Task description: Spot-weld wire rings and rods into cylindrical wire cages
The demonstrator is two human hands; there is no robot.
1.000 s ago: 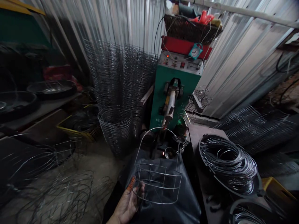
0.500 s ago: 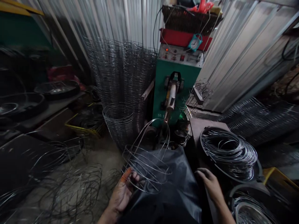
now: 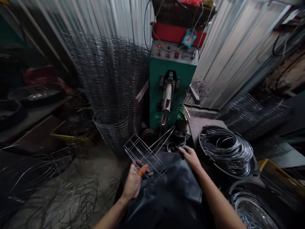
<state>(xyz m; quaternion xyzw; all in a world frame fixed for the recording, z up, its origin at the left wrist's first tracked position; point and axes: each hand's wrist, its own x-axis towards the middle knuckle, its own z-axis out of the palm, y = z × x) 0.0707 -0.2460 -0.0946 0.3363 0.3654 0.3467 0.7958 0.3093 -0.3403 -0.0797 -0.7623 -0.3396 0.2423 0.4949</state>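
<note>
My left hand [image 3: 136,178], with an orange covering on one finger, is closed on the edge of a wire rack [image 3: 145,156]. It has a square grid and two long wires meeting at a point toward the machine. The rack is tilted above the dark apron [image 3: 166,178] on my lap. My right hand [image 3: 188,155] is right of the rack's long wires, by a small bowl [image 3: 172,147]. Its fingertips are pressed together; whether a small piece is between them is hard to see. Ahead stands a green machine [image 3: 154,86] with a rod-like electrode [image 3: 166,103].
Tall stacks of wire rings [image 3: 111,79] rise behind at the left. On the right are a black basin [image 3: 202,146] of bent wires and another basin [image 3: 232,187] with a metal bowl [image 3: 252,216]. Loose wire frames [image 3: 71,200] cover the floor at left.
My right hand has moved from beside the black basin forward and left to the small bowl. The wire piece in my left hand now shows a square grid instead of curved wires. The view has shifted.
</note>
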